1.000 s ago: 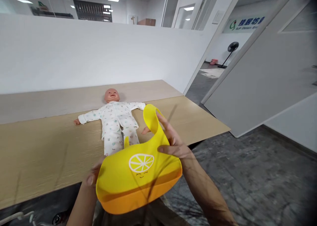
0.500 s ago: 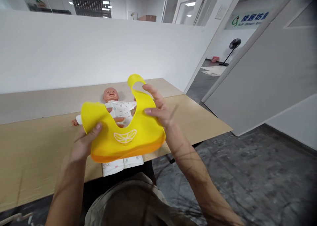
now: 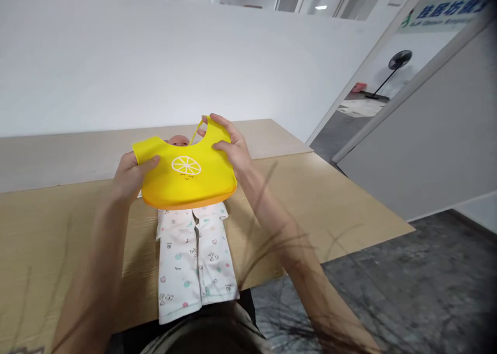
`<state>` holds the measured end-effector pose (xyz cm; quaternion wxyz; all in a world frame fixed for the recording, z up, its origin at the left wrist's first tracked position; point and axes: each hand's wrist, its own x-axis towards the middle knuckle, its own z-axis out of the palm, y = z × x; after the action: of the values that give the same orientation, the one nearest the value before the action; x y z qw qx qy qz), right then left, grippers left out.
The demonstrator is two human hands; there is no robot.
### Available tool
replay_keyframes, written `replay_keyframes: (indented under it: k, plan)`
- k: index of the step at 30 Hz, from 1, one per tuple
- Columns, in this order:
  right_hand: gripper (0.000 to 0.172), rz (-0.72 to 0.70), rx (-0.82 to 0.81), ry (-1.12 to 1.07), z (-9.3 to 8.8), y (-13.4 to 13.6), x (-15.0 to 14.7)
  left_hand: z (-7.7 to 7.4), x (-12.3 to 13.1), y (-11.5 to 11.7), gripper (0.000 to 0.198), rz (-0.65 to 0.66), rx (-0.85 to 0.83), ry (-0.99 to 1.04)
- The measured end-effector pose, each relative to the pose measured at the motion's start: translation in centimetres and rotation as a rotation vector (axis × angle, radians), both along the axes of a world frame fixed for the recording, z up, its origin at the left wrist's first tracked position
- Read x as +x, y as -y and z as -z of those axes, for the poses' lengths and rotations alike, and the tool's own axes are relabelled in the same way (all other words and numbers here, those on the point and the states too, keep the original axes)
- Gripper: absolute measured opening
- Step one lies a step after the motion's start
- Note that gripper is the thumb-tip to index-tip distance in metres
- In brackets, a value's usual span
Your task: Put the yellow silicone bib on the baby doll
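A yellow bib [image 3: 186,183] with a white citrus slice and a small smiling face hangs between my hands, over the upper body of a baby doll [image 3: 179,139]. My left hand [image 3: 134,173] grips its left side, thumb on the front. At its upper right, my right hand [image 3: 231,144] pinches the neck strap, thumb in front and fingers behind. The doll lies on its back, with only the top of its head showing above the bib. Its printed white trousers [image 3: 198,261] reach the table's near edge; its chest and arms are mostly hidden.
The doll lies on a light wooden table [image 3: 295,188], against a white partition wall [image 3: 155,64]. To the right are a grey door panel [image 3: 427,121], a doorway with a black standing fan [image 3: 399,60], and dark grey floor [image 3: 373,286].
The bib has moved away from me toward the doll's head and now covers its chest. Its right strap has folded back behind. My view has tilted down, showing more of the trousers.
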<state>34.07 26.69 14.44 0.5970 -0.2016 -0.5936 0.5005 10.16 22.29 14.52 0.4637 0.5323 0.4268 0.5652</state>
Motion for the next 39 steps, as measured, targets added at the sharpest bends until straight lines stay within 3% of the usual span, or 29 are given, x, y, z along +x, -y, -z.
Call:
replay_keyframes:
  k: [4,7,12,18,21,25,29,33,39]
  plan:
    - [0.071,0.026,-0.081,0.052,3.0,-4.5,-0.9,2.3,-0.6,-4.4,0.035,-0.067,-0.124,-0.055]
    - [0.081,0.044,-0.144,0.057,4.7,-6.4,-1.7,3.6,-0.7,-6.7,0.031,-0.135,-0.198,-0.09]
    - [0.085,0.116,-0.281,0.062,6.1,-6.9,-2.1,5.0,-0.6,-9.0,0.026,-0.191,-0.269,-0.088]
    - [0.088,0.141,-0.418,0.12,6.9,-7.2,-1.8,7.5,-0.8,-11.4,0.005,-0.321,-0.347,-0.174]
    - [0.089,0.131,-0.485,0.125,7.9,-7.8,-2.1,8.5,-1.0,-12.3,0.01,-0.362,-0.435,-0.169]
    - [0.086,0.133,-0.574,0.096,9.7,-8.9,-2.1,9.3,-1.3,-12.7,0.011,-0.315,-0.488,-0.096]
    - [0.076,0.122,-0.611,0.088,11.1,-10.3,-1.7,10.0,-1.5,-12.9,0.015,-0.161,-0.563,0.054]
    - [0.07,0.046,-0.653,-0.001,11.1,-11.3,-1.5,10.4,-1.6,-13.2,0.026,-0.068,-0.612,0.172]
    - [0.06,0.016,-0.734,-0.062,11.1,-12.8,-2.2,10.3,-1.4,-13.8,0.023,-0.026,-0.646,0.23]
